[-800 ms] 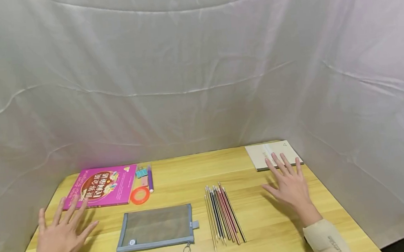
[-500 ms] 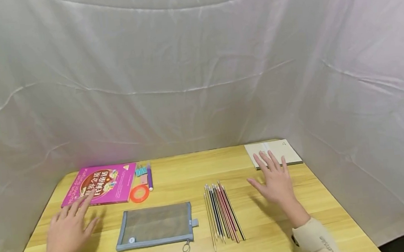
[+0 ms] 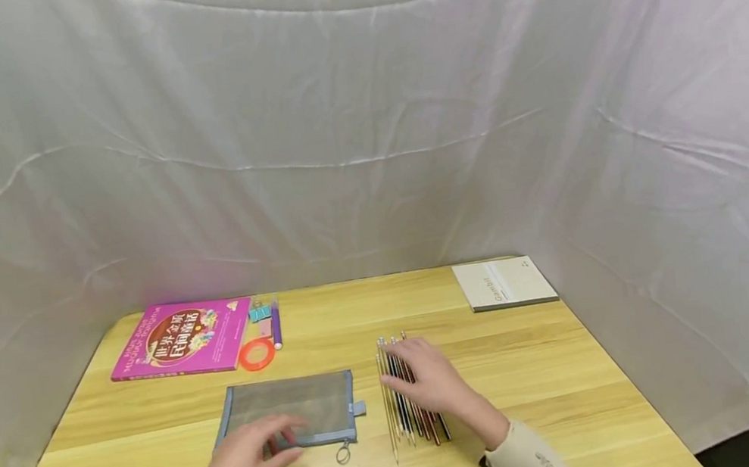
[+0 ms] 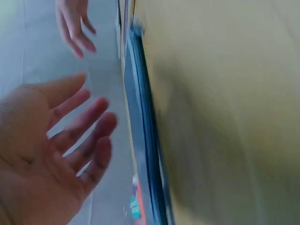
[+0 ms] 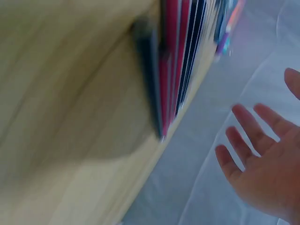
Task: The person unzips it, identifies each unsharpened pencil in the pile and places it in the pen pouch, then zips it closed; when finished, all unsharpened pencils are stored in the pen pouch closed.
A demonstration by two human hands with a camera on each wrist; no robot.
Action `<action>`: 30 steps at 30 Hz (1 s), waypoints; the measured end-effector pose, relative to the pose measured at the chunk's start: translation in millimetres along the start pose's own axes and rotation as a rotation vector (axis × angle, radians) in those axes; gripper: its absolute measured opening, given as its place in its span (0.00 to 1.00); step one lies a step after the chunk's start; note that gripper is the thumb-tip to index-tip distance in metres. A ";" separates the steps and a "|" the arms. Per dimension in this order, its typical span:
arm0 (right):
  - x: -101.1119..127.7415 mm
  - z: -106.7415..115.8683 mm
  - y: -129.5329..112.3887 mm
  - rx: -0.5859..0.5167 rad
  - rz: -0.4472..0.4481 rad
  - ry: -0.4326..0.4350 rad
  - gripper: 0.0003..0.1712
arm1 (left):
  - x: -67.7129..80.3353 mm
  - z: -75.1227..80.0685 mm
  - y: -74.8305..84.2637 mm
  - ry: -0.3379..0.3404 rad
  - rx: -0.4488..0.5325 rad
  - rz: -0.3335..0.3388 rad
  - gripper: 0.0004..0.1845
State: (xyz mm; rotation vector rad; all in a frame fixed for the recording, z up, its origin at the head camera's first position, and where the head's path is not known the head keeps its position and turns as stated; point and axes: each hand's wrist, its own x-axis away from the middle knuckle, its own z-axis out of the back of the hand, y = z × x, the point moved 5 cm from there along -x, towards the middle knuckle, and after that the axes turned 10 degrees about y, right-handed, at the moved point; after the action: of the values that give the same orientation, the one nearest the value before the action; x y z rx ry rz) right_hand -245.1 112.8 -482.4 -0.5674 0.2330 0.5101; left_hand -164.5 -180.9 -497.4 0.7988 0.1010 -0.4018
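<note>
A grey-blue mesh zip pouch lies flat in front, its zipper ring toward the near edge. My left hand hovers over the pouch's near left corner, fingers loosely bent and holding nothing; the left wrist view shows its palm beside the pouch edge. Right of the pouch lies a bundle of pencils in gold, black and dark red. Over their eraser ends is my right hand, fingers relaxed. In the right wrist view that hand is apart from the pencils.
A pink book lies at the back left. Beside it are an orange tape roll, a purple marker, a teal binder clip and a small pink piece. A beige notebook sits at the back right. Grey curtains surround the table.
Both hands have moved inward: the left from near the pink book to above the pouch, the right from by the notebook to above the pencils. The objects lie as before.
</note>
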 end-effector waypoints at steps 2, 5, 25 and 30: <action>-0.4 -11.6 -9.8 0.008 0.014 -0.066 0.29 | -1.1 -13.9 3.8 -0.087 0.074 -0.006 0.17; 0.4 -26.2 -21.9 0.036 0.038 -0.146 0.28 | -2.8 -31.1 7.8 -0.174 0.146 -0.017 0.15; -0.7 -58.3 -41.7 -0.009 0.055 -0.307 0.27 | -6.3 -66.0 7.0 -0.242 0.183 -0.006 0.08; -3.0 -61.3 -42.6 -0.113 0.015 -0.339 0.27 | -5.0 -66.7 4.2 -0.233 0.223 0.014 0.05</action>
State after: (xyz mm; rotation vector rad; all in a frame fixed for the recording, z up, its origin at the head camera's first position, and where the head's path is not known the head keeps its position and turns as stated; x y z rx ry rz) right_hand -229.9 46.2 -512.4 -0.5794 -0.1143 0.6276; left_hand -163.3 -129.0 -539.9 0.9658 -0.1701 -0.4955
